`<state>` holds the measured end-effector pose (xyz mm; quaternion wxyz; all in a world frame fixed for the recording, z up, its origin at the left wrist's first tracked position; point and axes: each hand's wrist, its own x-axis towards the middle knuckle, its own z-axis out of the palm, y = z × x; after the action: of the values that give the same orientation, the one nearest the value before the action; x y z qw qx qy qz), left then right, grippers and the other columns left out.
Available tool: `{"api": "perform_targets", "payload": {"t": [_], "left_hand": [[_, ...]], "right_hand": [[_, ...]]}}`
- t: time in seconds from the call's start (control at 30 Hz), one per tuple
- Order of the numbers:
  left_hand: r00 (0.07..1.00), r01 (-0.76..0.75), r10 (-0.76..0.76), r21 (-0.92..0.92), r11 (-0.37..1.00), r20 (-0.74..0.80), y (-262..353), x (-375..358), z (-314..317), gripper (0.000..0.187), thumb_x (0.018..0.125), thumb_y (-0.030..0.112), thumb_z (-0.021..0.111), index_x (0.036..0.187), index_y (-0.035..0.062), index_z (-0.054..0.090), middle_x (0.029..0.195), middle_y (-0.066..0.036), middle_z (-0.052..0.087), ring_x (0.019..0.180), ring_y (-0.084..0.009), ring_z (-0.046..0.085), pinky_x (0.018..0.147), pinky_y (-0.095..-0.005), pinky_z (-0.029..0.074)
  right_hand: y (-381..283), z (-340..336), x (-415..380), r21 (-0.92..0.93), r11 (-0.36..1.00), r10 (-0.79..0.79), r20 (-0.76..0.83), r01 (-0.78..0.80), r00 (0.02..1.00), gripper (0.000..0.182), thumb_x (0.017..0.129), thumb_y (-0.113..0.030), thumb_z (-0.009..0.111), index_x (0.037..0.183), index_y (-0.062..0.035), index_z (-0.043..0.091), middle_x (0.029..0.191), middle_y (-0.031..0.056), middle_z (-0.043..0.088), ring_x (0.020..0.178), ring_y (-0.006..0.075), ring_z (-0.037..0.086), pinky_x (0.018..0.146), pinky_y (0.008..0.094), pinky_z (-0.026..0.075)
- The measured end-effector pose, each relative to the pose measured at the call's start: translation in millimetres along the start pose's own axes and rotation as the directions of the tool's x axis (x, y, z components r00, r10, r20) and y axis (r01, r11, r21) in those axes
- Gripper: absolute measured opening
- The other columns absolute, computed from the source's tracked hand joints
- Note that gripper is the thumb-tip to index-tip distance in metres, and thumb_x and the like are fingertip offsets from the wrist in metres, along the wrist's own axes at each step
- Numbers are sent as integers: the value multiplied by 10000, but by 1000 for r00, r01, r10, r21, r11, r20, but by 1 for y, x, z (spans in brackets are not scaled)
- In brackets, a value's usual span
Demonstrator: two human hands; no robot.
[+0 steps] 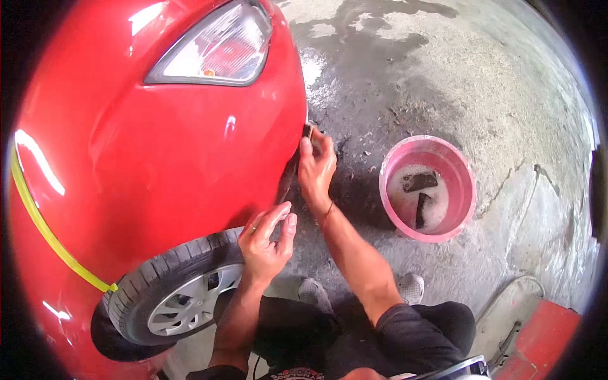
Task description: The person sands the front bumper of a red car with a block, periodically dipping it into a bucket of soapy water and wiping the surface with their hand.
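My right hand (318, 163) is closed on a small dark block (308, 131), holding it against the side edge of the red bumper (209, 152). Much of the block is covered by the fingers. Lower down, my left hand (267, 239) is raised in front of the bumper's lower edge, near the front tire (149, 285). Its fingers are loosely bent, the thumb stands apart from them, and nothing shows in its grasp. Above both hands is the car's headlight (218, 47).
A pink bucket (465, 196) of sudsy water stands to the right, with dark flat pieces (420, 182) in it. Yellow tape (47, 231) runs down the fender. The concrete floor (494, 82) is wet in patches. A red panel (548, 332) lies at the lower right.
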<state>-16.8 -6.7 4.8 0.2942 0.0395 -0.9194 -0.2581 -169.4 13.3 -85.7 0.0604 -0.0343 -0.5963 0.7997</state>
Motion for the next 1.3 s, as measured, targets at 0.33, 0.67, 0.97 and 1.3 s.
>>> {"api": "perform_targets", "payload": {"t": [0.33,0.67,0.97,1.3], "left_hand": [[1000,10,-11,35,999,14,-5,2,0,204,844,48,741,1041,11,709,884,-122,725,778,-245,706,718,-341,553],[994,-4,10,57,998,-107,-6,13,-5,218,861,11,703,1077,-20,702,873,-139,712,747,-223,690,686,-321,551],[990,16,-11,34,999,-140,-2,7,-3,201,864,8,691,1061,-32,707,860,-139,712,745,-224,690,691,-325,551],[994,-17,23,57,998,-106,2,2,2,186,877,9,678,1055,-39,703,867,-151,711,764,-236,699,696,-330,553]], "right_hand": [[12,-1,4,216,959,176,56,-184,983,283,966,-174,634,1180,10,623,1072,141,701,950,184,654,850,362,524],[46,-13,-84,87,995,39,76,-45,996,277,965,-88,616,1222,14,597,1190,112,646,1049,162,604,932,309,485],[45,-10,-98,150,969,192,45,-196,980,248,929,-126,647,1146,-4,640,1141,173,653,1016,243,665,873,373,519],[39,-16,-84,49,957,282,54,-285,958,233,919,-99,615,1118,22,626,1056,218,679,1014,315,677,893,391,514]]}}
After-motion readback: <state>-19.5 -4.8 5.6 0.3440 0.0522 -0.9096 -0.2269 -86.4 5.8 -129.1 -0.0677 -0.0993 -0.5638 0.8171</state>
